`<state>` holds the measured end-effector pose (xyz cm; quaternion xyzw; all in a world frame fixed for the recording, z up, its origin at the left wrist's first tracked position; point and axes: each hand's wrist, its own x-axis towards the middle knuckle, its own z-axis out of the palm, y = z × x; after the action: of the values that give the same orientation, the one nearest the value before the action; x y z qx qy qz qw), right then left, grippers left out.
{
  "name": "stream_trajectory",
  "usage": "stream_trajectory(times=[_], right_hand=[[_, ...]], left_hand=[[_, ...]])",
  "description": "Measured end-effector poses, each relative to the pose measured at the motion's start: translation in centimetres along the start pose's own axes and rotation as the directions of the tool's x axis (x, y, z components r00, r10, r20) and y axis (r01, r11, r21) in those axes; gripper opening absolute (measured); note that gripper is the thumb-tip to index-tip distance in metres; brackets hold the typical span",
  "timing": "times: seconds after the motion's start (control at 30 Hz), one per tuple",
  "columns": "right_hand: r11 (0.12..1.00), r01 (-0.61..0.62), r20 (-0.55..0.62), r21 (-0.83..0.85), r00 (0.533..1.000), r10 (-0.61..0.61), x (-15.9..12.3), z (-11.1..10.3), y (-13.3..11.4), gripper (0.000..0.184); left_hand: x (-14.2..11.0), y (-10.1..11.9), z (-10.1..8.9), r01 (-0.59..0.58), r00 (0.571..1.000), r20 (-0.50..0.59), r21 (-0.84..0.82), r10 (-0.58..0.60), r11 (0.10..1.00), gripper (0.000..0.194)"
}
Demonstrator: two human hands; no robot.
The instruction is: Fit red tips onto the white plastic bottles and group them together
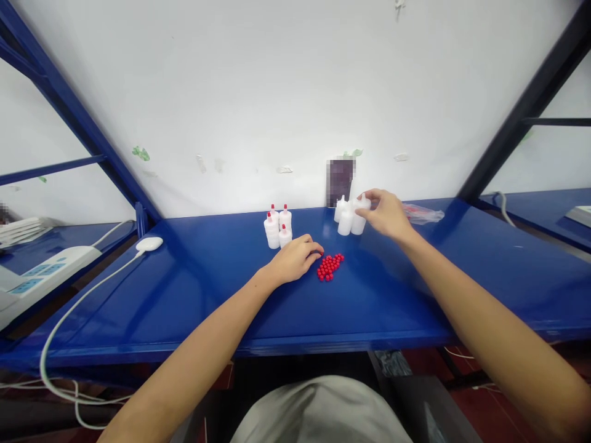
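My left hand (pixel 298 258) is pinched at the left edge of a loose cluster of small red caps (pixel 329 266), with a red cap at its fingertips. On the right, thumb and fingers of my right hand (pixel 385 212) close round a white squeeze bottle (pixel 359 221) with a pointed nozzle. Other uncapped white bottles (pixel 344 223) stand upright beside it. Behind my left hand, several white bottles (pixel 273 235) with red tips are grouped upright.
A blue table (pixel 207 289) spans the view before a white wall. Behind my right hand lies a clear plastic bag (pixel 422 214) with something red. To the left are a white oval device (pixel 149 244) with a cable and a power strip (pixel 41 277). Blue frame posts flank the table.
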<state>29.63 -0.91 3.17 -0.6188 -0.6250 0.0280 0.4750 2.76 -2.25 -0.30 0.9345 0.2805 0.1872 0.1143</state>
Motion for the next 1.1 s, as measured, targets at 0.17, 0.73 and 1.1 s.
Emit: stream_trajectory(times=[0.17, 0.73, 1.1], right_hand=[[0.999, -0.043, 0.055, -0.009, 0.998, 0.043, -0.1, 0.1, 0.0, 0.031], [0.98, 0.184, -0.048, -0.074, 0.981, -0.188, -2.8, 1.5, -2.8, 0.014], [0.936, 0.042, 0.08, 0.351, 0.994, -0.075, -4.4, 4.0, -3.1, 0.022]], left_hand=[[0.1, -0.2, 0.1, 0.001, 1.0, -0.015, -0.004, -0.001, 1.0, 0.023], [-0.8, 1.2, -0.5, -0.087, 0.968, -0.234, 0.0, 0.084, 0.996, 0.015], [-0.9, 1.3, -0.5, -0.059, 0.927, -0.373, -0.02, 0.047, 0.998, 0.009]])
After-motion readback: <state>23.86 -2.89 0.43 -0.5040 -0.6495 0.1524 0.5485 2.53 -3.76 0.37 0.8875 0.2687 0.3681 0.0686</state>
